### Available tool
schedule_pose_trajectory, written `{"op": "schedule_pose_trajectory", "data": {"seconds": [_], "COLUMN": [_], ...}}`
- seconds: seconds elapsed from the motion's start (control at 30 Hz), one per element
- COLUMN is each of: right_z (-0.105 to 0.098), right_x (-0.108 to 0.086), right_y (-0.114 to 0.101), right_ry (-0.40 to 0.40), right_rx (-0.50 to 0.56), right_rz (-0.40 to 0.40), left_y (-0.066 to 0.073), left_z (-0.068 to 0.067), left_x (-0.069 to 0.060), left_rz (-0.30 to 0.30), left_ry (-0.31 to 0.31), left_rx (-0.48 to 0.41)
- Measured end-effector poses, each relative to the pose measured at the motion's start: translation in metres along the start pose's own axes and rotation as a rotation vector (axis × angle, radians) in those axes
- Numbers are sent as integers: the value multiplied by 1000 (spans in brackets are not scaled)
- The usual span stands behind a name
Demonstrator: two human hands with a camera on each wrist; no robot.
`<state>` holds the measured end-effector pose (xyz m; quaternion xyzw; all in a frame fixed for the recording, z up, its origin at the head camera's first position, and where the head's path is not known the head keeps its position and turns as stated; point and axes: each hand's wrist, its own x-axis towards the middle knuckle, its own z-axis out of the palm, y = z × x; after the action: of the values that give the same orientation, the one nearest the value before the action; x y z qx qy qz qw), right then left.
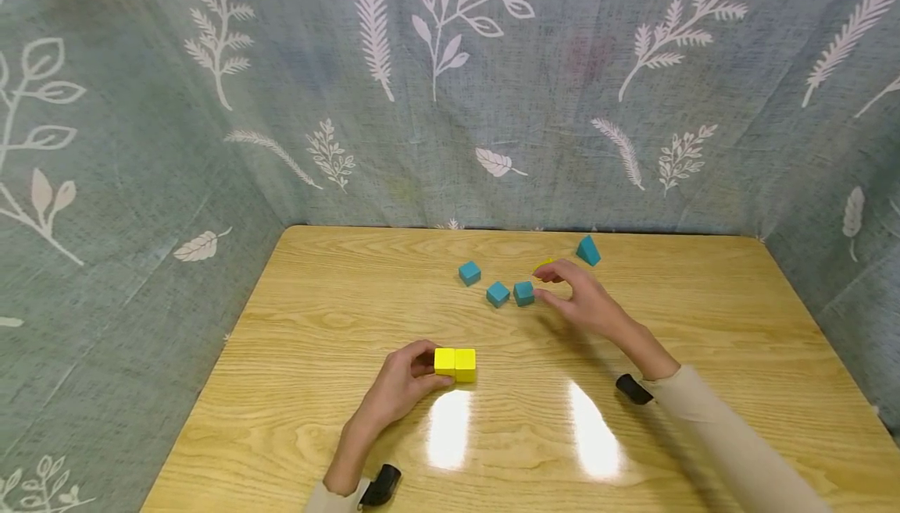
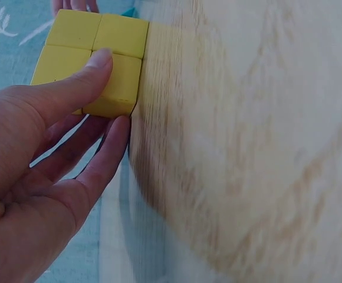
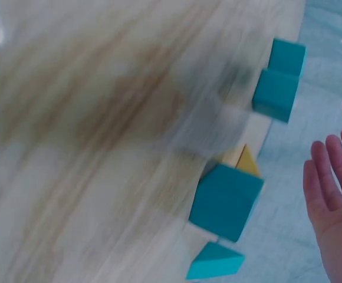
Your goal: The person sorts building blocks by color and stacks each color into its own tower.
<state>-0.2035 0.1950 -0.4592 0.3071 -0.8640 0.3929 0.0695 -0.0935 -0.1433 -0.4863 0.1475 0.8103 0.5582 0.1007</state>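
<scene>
My left hand (image 1: 404, 384) grips a block of yellow cubes (image 1: 455, 365) at its left side, over the front middle of the table. In the left wrist view several yellow cubes (image 2: 121, 35) sit flush in two rows. The thumb lies across their face and fingertips touch the lower edge. My right hand (image 1: 580, 302) reaches over the back of the table, thumb and fingers spread apart and holding nothing. Its thumb tip is close to a blue cube (image 1: 523, 293); whether they touch I cannot tell. A yellow triangular piece (image 3: 247, 162) is partly hidden behind the cube in the right wrist view.
Two more blue cubes, one (image 1: 498, 294) beside the nearest cube and another (image 1: 469, 273) farther back left, lie on the wooden table (image 1: 316, 302). A blue triangular prism (image 1: 588, 251) rests near the back edge. Patterned curtain (image 1: 394, 154) hangs behind and at both sides.
</scene>
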Motion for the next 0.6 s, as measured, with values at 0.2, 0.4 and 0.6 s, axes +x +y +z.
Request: {"op": "schedule_pose_trajectory", "data": {"seconds": [0.2,0.4,0.6], "right_z": [-7,-9,-8], "right_x": [5,10,15], "right_y": [12,25,36], "right_ry": [10,26,1], "right_rx": [-5,-44,-80], "right_rz": [13,4,40], "left_y": [1,0,-1], "left_z": [0,0,0], "left_x": [0,0,-1], "left_rz": [6,5,-7], "left_ry": [2,-4,-8], "left_rx": [-6,-5,-15]}}
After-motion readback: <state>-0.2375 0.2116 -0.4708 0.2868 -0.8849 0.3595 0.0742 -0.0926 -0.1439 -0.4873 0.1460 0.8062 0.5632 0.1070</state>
